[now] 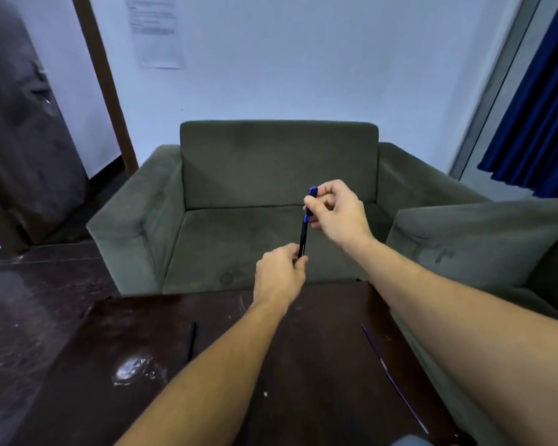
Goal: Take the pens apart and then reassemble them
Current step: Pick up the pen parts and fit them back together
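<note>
A dark pen [303, 233] with a blue top is held nearly upright in the air, above the far edge of the dark wooden table [303, 365]. My left hand [279, 273] pinches its lower end. My right hand [335, 209] grips its blue upper end between thumb and fingers. A second dark pen [192, 344] lies on the table at the left, partly hidden by my left forearm. A thin blue-purple rod [392, 376], perhaps a refill, lies along the table's right side.
A grey-green armchair [277, 175] stands just beyond the table. A second grey seat [484, 239] is at the right. A shiny clear wrapper [132, 370] lies on the table's left part. A blue curtain [538, 101] hangs at the right.
</note>
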